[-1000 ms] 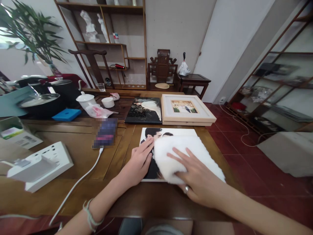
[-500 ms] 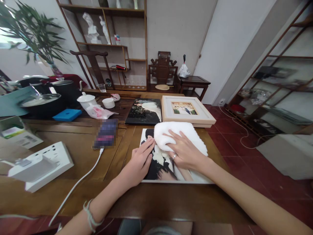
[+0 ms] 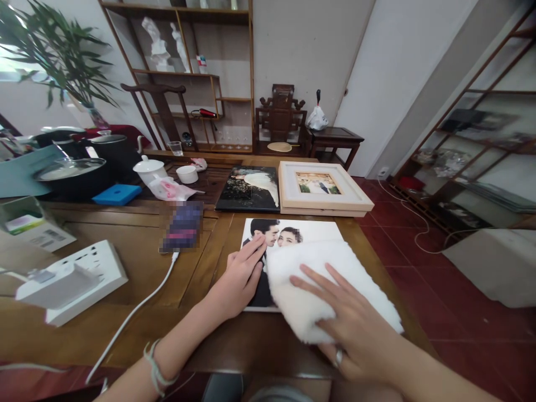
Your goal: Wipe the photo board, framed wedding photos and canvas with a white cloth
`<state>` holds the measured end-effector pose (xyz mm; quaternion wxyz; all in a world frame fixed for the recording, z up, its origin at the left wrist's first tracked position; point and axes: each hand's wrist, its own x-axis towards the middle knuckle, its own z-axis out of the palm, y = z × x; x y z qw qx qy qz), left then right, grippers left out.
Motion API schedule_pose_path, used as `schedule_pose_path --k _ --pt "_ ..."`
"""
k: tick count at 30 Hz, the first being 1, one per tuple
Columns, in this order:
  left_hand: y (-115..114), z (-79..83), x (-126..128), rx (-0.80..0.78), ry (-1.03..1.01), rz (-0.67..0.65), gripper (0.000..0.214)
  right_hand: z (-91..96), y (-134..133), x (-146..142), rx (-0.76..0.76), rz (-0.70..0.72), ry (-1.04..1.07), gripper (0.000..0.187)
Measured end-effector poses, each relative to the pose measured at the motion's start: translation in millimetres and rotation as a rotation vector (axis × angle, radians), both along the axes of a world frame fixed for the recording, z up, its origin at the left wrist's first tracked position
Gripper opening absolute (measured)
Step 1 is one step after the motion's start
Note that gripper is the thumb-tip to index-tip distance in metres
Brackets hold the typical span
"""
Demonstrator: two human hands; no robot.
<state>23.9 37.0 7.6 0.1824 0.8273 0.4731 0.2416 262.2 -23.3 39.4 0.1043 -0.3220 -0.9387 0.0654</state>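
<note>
A white fluffy towel [image 3: 293,296] lies over the lower right part of a photo panel [image 3: 320,228] showing a couple. My right hand [image 3: 355,324] presses on the towel and grips it, with the fingers spread across its top and a ring on one finger. Part of the towel hangs past the panel's near and right edges. My left hand [image 3: 243,274] rests on the panel's left side, fingers stretched out and holding nothing. Much of the panel's lower right is hidden under the towel.
Behind the panel lie a dark photo panel [image 3: 234,195] and a light wooden picture frame [image 3: 326,207]. To the left are a phone [image 3: 182,226] on a white cable [image 3: 146,307] and a white power strip [image 3: 104,285]. Pots, a lidded white bowl [image 3: 148,169] and a blue box [image 3: 117,194] stand farther back.
My right hand has drawn the towel down toward me and to the right, uncovering the top of the photo. My left hand has stayed in place.
</note>
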Motion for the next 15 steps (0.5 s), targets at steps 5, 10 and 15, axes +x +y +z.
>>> schedule_pose_path --k 5,10,15 --pt "0 0.9 0 0.009 -0.046 0.003 0.046 6.6 51 -6 0.036 -0.231 -0.01 0.03" --pt "1 4.7 -1 0.025 -0.157 0.017 0.043 6.5 76 -30 -0.003 -0.32 -0.036 0.037" --pt "-2 8.3 -3 0.05 -0.322 0.111 0.045 8.2 42 -47 -0.053 -0.051 0.003 0.026"
